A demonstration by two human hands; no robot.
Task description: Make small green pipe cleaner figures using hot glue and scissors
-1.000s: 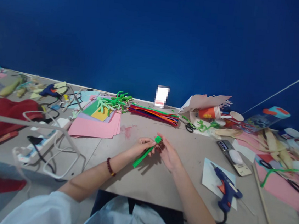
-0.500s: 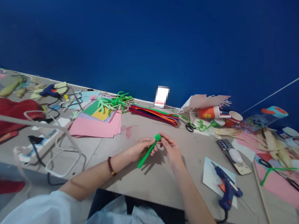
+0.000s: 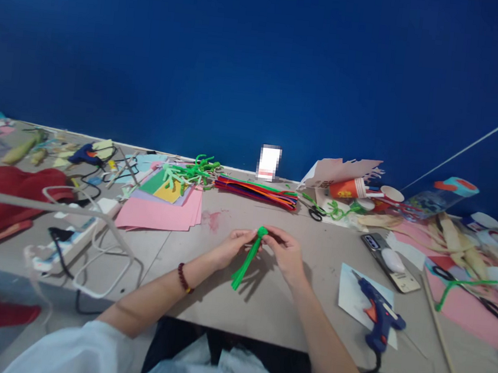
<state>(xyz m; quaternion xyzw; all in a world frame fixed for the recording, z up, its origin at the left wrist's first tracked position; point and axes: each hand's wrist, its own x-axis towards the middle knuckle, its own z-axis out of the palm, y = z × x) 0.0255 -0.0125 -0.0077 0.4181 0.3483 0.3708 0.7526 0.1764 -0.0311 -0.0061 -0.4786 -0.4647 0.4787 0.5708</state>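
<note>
Green pipecleaner [image 3: 245, 263] x1, L hand [image 3: 232, 249], R hand [image 3: 284, 254]

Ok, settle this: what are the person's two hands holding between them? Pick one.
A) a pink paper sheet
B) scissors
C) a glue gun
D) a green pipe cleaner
D: the green pipe cleaner hangs down from a small knotted end pinched between the left hand and right hand.

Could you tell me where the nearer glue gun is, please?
In the head view, the nearer glue gun lies on white paper, right of the right hand.
</note>
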